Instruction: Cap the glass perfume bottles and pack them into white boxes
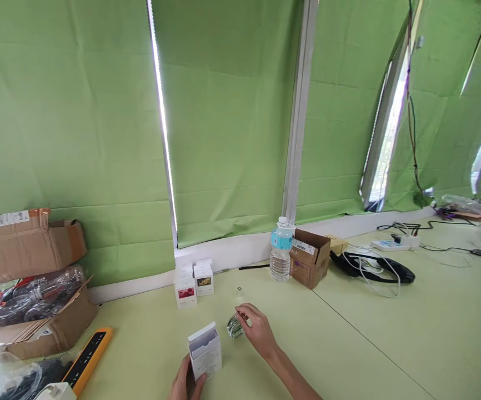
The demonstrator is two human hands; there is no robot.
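Note:
My left hand (185, 382) grips a small white carton (207, 358) upright near the front edge of the view. The carton's top flap stands up and its mouth is open. My right hand (257, 329) has its fingers closed at a small, shiny, clear glass object (235, 326) just right of the carton. The fingers cover part of the glass object, so its exact kind is unclear. Behind it, a small silvery cap-like piece (239, 291) stands on the pale table (290, 339).
Several small white boxes (194, 280) stand at the back. A water bottle (281, 250) and brown box (309, 258) are right of them. A black headset-like item (371, 268) lies farther right. Cardboard boxes (57, 328) and an orange power strip (88, 358) sit left.

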